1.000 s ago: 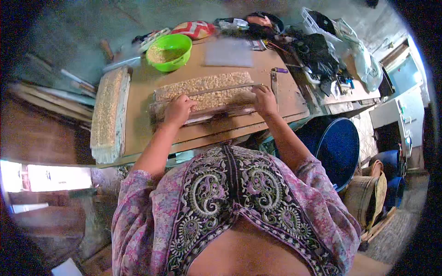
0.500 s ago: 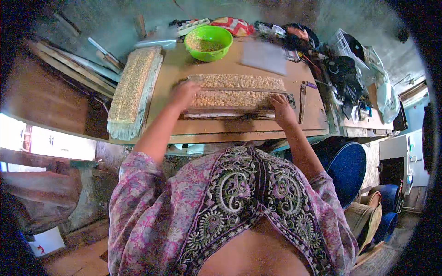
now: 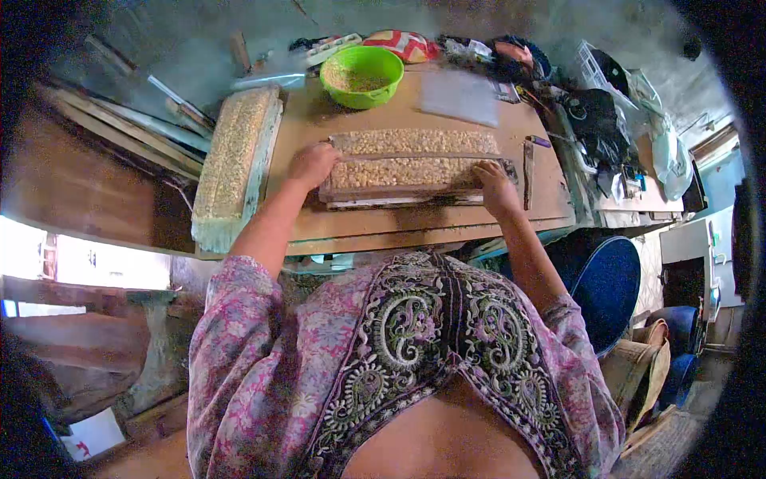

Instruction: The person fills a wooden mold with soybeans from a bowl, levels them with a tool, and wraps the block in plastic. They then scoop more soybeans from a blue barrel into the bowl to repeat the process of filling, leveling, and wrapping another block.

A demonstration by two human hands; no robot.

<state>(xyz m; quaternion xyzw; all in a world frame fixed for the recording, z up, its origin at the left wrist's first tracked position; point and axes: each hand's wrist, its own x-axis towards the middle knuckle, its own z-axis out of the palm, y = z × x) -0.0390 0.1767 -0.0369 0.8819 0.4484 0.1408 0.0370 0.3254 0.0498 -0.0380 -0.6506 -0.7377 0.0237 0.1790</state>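
Observation:
A slab of pale beans or grains (image 3: 415,142), seemingly wrapped in clear plastic, lies across the middle of the table. A dark narrow frame (image 3: 423,157) runs lengthwise over it, splitting it into two rows. My left hand (image 3: 313,165) is closed at the frame's left end, fingertips near the far corner. At the right end my right hand (image 3: 496,188) is closed with its fingers bent over the frame's edge. What lies under the fingers is partly hidden. A white layer (image 3: 391,204) shows beneath the slab's near side.
At left lies a stack of similar wrapped slabs (image 3: 235,152). A green bowl (image 3: 361,100) of grains stands behind, beside clear plastic sheets (image 3: 457,100). A narrow stick (image 3: 527,177) and a purple lighter-like object (image 3: 539,141) lie at right. A blue barrel (image 3: 610,287) stands below.
My left hand has shifted slightly left and sharpened from a blur at the frame's left end. My right hand's fingers, earlier spread over the right end, are now bent in.

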